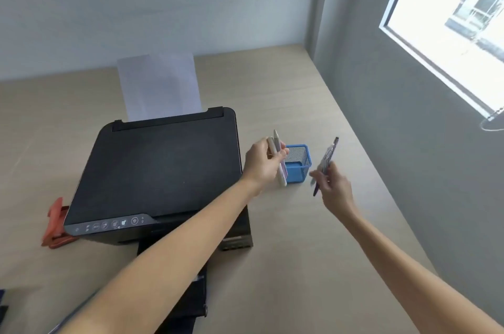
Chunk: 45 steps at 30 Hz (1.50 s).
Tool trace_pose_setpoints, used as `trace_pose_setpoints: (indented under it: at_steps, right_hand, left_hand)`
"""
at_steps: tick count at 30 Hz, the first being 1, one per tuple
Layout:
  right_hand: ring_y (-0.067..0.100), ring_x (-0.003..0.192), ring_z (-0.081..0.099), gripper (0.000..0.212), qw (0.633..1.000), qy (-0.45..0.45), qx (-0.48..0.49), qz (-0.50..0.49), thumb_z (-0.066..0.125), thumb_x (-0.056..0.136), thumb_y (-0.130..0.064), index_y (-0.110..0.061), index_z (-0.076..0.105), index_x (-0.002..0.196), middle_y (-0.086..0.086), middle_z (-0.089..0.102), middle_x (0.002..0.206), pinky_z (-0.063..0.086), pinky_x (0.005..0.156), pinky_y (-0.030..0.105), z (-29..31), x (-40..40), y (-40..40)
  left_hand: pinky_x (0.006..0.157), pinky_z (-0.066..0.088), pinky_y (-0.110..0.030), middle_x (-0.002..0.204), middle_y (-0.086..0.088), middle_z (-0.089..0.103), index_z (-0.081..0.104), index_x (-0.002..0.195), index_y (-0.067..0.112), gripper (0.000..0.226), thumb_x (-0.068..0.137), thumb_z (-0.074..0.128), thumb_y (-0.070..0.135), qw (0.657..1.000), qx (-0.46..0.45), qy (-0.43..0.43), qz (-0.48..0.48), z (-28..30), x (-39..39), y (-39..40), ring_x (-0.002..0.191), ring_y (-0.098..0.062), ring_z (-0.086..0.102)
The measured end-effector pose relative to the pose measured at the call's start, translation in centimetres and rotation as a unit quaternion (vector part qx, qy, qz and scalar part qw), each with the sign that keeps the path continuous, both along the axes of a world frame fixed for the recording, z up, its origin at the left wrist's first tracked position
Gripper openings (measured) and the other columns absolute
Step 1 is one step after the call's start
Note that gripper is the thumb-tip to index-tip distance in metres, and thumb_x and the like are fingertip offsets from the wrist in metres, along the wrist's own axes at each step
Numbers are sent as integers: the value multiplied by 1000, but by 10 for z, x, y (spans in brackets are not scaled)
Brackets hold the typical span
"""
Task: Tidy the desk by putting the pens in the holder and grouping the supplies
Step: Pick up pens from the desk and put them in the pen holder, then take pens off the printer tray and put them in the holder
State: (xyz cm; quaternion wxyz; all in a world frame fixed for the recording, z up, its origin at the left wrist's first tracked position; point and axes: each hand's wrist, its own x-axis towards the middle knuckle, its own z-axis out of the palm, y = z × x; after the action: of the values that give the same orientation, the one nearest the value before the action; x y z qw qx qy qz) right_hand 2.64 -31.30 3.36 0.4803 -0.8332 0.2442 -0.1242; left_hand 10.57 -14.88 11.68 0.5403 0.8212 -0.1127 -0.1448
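Note:
A blue mesh pen holder [298, 167] stands on the wooden desk [286, 238], just right of the printer; I see nothing inside it. My left hand [263, 163] is closed around a few pale pens [280, 159], held upright at the holder's left side and partly covering it. My right hand [334, 189] grips a bunch of dark and purple pens [327, 163], tilted, just to the right of the holder and a little nearer to me. Both hands hover above the desk surface.
A black printer [158, 170] with white paper [161, 85] in its rear feed fills the desk's left middle. An orange-red object [56, 224] lies at its left side. A grey wall [422, 156] borders the desk on the right.

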Motion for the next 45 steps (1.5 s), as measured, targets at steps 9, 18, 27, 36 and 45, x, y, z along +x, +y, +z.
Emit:
trace_pose_setpoints:
  at_steps: [9,18,27,36,45]
  right_hand:
    - [26,74,65,12,999,35,-20,-17,64,81,-13,-1,65,82,13,72,80,45,66,31,3,87,-12]
    - [26,75,64,9,995,59,-81,21,67,75,-7,-5,67,84,10,70,80,42,65,22,-3,97,-25]
    - [22,84,58,22,984,-66,-161,30,62,86,-16,-16,60,108,12,59,112,54,81,41,49,54,15]
    - [-7,66,46,7,931,-206,-216,210,57,87,-6,-11,62,86,-7,54,80,36,61,6,65,-55,142]
    - [20,71,52,15,859,-44,-225,458,41,98,-14,-12,56,100,5,56,91,45,65,27,11,-50,261]
  left_hand:
    - [56,45,-8,79,-3,66,68,82,10,8,81,68,2,996,-1,13,89,-45,61,-66,70,-14,61]
    - [76,53,-25,84,-3,65,63,83,12,19,77,69,-5,995,64,61,52,-73,68,-64,79,-17,61]
    - [96,54,-33,104,-8,66,61,109,3,28,82,71,4,996,-50,33,-70,17,19,50,99,-19,65]
    - [65,48,-22,75,6,69,63,74,22,13,86,61,19,950,285,21,-126,-4,-64,291,76,-13,66]
    - [93,47,-36,120,-5,51,56,115,14,27,91,56,25,902,389,-120,-142,-123,-126,302,114,-22,49]
